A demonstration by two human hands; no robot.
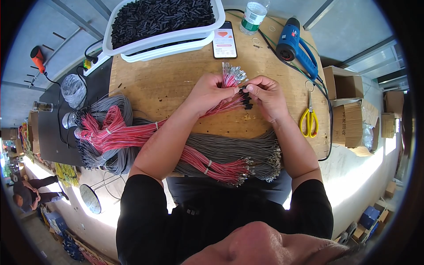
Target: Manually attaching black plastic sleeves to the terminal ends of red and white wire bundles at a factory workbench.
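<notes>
My left hand (209, 93) is closed around a bundle of red wires (230, 79), whose silvery metal terminals fan out above the fist. Just right of it, my right hand (268, 96) pinches a small black sleeve (244, 88) between thumb and fingertips, close to the bundle. Below the hands, several wire ends from the same bundle carry black sleeves (247, 102). The bundle's red wires run back to the left, under my left forearm. Nearer to me lie grey wires (229, 148) and a tied red bundle (221, 168), both with metal terminals.
Black sleeves (163, 20) fill a stacked white tub (164, 43) at the back. Behind my hands lie a phone (225, 42) and a water bottle (254, 18). On the right are a blue heat gun (289, 42) and yellow-handled scissors (308, 120). Coiled wires (108, 128) cover the left.
</notes>
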